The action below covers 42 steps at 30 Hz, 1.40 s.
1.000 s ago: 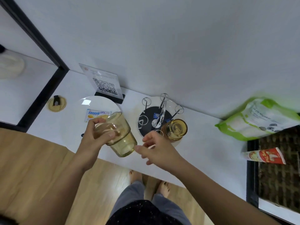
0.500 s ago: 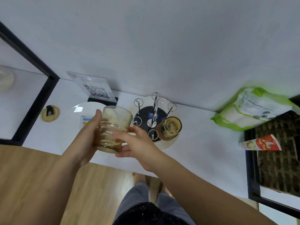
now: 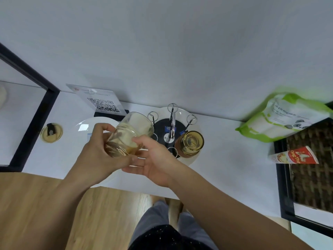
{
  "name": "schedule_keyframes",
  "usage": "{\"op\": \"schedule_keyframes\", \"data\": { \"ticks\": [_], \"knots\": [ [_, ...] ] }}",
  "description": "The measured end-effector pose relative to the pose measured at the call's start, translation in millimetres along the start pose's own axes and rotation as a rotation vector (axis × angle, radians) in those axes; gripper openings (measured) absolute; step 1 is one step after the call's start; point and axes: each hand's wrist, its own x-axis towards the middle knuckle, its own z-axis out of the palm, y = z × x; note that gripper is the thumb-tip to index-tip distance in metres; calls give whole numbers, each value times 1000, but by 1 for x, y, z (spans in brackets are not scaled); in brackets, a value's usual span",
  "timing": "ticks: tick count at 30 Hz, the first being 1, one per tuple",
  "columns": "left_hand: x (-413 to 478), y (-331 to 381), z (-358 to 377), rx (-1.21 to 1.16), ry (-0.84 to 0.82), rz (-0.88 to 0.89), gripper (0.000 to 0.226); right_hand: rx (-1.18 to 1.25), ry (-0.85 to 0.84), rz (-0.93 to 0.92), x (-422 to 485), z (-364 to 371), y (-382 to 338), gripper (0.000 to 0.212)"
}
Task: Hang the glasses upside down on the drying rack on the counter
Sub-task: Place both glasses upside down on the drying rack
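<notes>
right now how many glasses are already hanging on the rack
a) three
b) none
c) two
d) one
d) one amber glass sits upside down on the rack; the other glass is held between the left hand and right hand.

- Just beyond right hand [image 3: 155,159]: drying rack [image 3: 172,127], near-right peg blocked by hung glass [image 3: 191,142].
- Far and left pegs bare, reachable from above.
- Beyond left hand [image 3: 100,150]: QR sign [image 3: 100,101].
- Open counter [image 3: 234,159] rightward.
</notes>
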Motion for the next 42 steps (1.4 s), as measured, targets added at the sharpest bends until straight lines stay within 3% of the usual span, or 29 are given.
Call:
{"op": "schedule_keyframes", "data": {
  "ticks": [3,8,14,18,23,32,42],
  "knots": [
    [6,-2,1,144,76,112,68,3,-7,47,0,-3,-1,20],
    [17,8,-1,292,136,254,65,61,-30,121,2,-4,6,61],
    [20,23,1,402,165,251,67,146,-93,174,-1,-6,6,63],
    [29,20,10,504,85,260,71,214,-98,194,0,-12,14,69],
    [41,12,27,539,9,337,75,293,-69,191,3,-19,26,70],
    [72,-12,62,707,-164,364,74,310,183,165,18,-35,29,55],
    [91,-29,82,695,-182,313,76,310,222,140,24,-40,30,43]
  ]
}}
